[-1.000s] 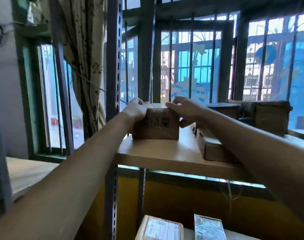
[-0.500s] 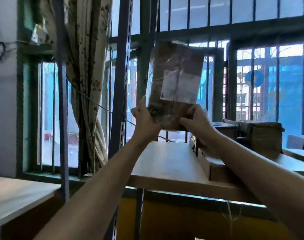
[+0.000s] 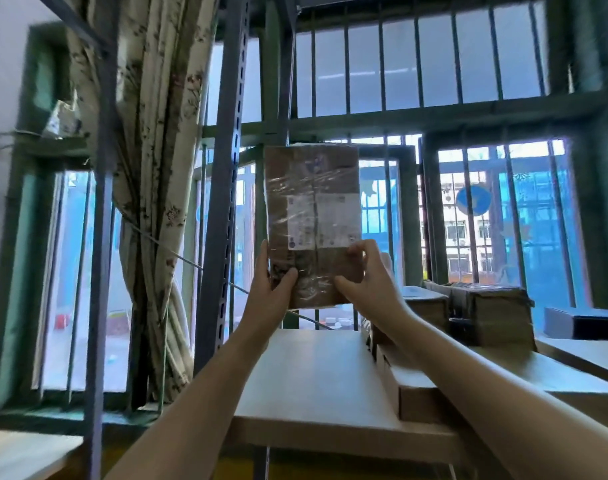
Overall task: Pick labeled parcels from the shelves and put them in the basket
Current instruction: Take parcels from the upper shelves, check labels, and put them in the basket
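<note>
Both hands are up and clamped on the parcel (image 3: 313,216), and that is the whole story at the centre here. The left hand (image 3: 269,296) takes the lower left edge, thumb pressed across the front face, fingers wrapped behind. The right hand (image 3: 364,282) has the lower right corner, thumb low on the front, fingertips curled over the side edge just beside the label (image 3: 323,221). A firm two-handed grip, nothing loose about it.

The parcel is a brown cardboard box wrapped in shiny clear film, held upright in the air with its broad face toward the camera, well above the shelf (image 3: 316,382). The white label sits across the middle of that face, its print too blurred to read.

Below the forearms the pale shelf board lies bare on its near left part. On its right side a flat box (image 3: 416,393) lies under the right forearm, and farther back there are more boxes (image 3: 496,313), one of them stacked on another.

To the left a perforated metal post (image 3: 222,209) of the rack rises, and beyond it hangs a flowered curtain (image 3: 157,168), gathered and tied. Behind everything are barred windows (image 3: 416,64) with bright daylight outside.
</note>
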Motion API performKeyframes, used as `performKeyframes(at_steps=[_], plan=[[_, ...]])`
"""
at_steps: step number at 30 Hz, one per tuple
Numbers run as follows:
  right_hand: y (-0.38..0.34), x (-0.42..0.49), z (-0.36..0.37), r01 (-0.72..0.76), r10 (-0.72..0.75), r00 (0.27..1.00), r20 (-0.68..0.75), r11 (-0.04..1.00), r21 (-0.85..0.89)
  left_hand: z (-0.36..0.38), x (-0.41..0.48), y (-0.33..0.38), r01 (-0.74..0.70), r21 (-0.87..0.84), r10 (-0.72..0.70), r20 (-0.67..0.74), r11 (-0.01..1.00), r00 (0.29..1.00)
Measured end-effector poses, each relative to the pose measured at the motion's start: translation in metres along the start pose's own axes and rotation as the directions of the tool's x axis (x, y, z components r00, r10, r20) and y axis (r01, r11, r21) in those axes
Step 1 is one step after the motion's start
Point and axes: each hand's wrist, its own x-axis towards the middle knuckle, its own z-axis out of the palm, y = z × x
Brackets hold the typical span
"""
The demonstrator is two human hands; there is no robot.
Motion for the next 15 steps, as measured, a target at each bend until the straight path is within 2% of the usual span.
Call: performKeyframes(at_steps=[2,3,6,8,9,11,13,15], plan=[[-0.001,-0.002,-0.001,0.048,-0.049,0.997,0.059,0.999,0.019,0.000,-0.001,0.001,-0.017,0.060,0.017,-0.006,0.998,1.000],[-0.001,-0.003,-0.003,0.065,-0.064,0.993,0.097,0.998,-0.016,-0.001,-0.002,0.002,-0.045,0.156,0.050,-0.025,0.987,0.998],[-0.008,-0.004,-0.007,0.079,-0.052,0.985,0.163,0.983,-0.163,-0.006,-0.004,0.004,-0.117,0.536,0.205,-0.107,0.836,0.973],[-0.015,-0.005,-0.008,0.070,-0.032,0.981,0.190,0.978,-0.197,-0.009,-0.003,0.009,-0.036,0.634,0.206,-0.196,0.772,0.959],[-0.019,-0.006,-0.007,0.054,-0.008,0.974,0.225,0.978,-0.201,-0.009,-0.003,0.011,0.025,0.681,0.186,-0.235,0.732,0.954],[-0.026,-0.013,-0.006,-0.065,0.117,0.930,0.349,0.985,-0.158,-0.010,-0.004,0.015,0.116,0.798,0.097,-0.214,0.592,0.972],[-0.029,-0.023,-0.007,-0.251,0.290,0.830,0.476,0.957,-0.146,-0.009,-0.006,0.018,0.146,0.869,-0.075,-0.126,0.473,0.989],[-0.028,-0.028,-0.011,-0.326,0.369,0.758,0.537,0.928,-0.178,-0.009,-0.006,0.025,0.148,0.900,-0.221,-0.059,0.411,0.973]])
